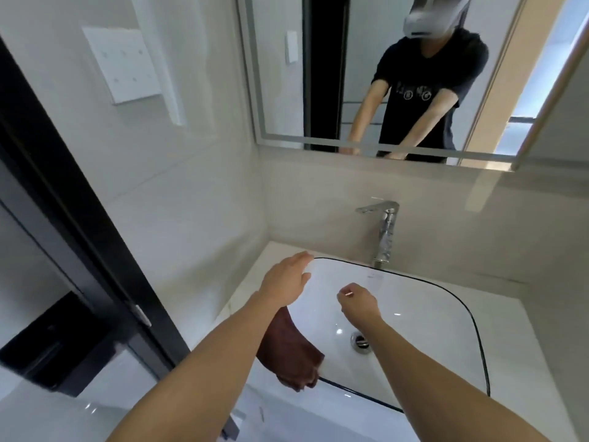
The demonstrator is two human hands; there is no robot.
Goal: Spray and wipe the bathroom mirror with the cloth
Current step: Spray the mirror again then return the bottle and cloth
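Note:
The bathroom mirror [366, 68] hangs on the wall above the sink and reflects a person in a black T-shirt. A dark brown cloth [291, 352] lies draped over the sink's left rim, partly under my left forearm. My left hand [285, 280] hovers above the sink's back left corner, fingers spread, holding nothing. My right hand [358, 303] is over the basin below the faucet, fingers curled loosely, with nothing visible in it. No spray bottle is in view.
A white basin [424, 314] with a dark rim sits in a pale countertop, its drain [360, 341] in the middle. A chrome faucet [384, 231] stands behind it. A black door frame [73, 224] runs along the left. A switch panel [122, 63] is on the left wall.

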